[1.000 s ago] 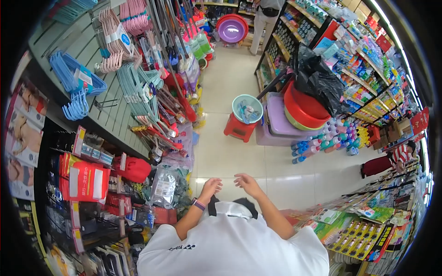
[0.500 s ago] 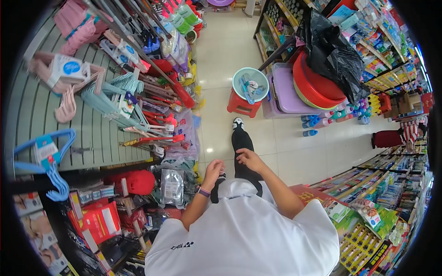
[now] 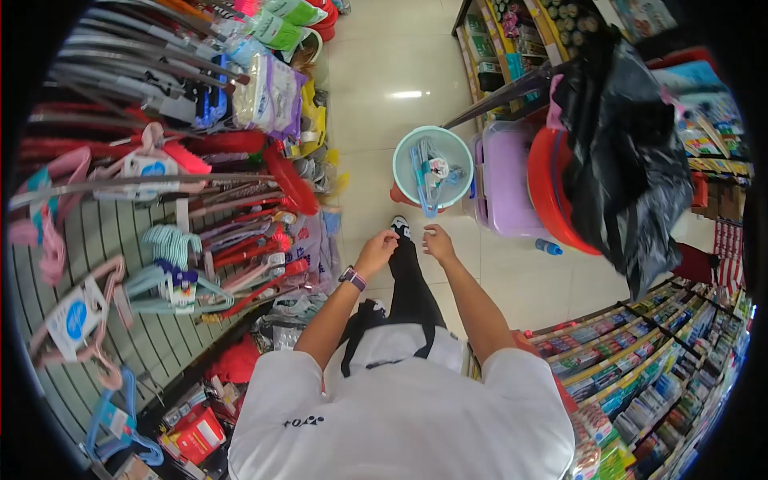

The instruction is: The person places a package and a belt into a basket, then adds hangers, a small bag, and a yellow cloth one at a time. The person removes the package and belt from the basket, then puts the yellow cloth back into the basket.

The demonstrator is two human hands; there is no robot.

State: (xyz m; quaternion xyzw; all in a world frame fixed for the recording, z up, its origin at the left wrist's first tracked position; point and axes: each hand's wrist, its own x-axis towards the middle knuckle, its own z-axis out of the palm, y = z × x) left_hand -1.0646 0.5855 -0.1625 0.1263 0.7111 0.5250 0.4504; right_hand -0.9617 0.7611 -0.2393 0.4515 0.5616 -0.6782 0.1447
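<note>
My left hand (image 3: 378, 252), with a band on its wrist, is held in front of my body over my leg. Its fingers are loosely bent and nothing shows in them. My right hand (image 3: 438, 243) hangs level with it, also empty, with fingers slightly curled and apart. Just ahead of both hands, touching neither, a pale blue-green bucket (image 3: 402, 152) stands on a red stool (image 3: 398, 195). Blue plastic pieces (image 3: 418, 164) and a small white item (image 3: 438, 170) lie inside the bucket; their exact kinds are hard to make out.
On the left, a slatted rack holds pink hangers (image 3: 76, 320), blue hangers (image 3: 120, 424) and long-handled tools. Purple bins (image 3: 506, 180), red basins (image 3: 548, 192) and a black plastic bag (image 3: 628, 160) crowd the right. Stocked shelves (image 3: 632, 352) line the lower right. Tiled floor (image 3: 376, 96) runs ahead.
I have moved forward, so the bucket and stool are nearer my hands. Both hands have risen a little in view, and the right fingers are more curled. The left-hand rack has shifted backward.
</note>
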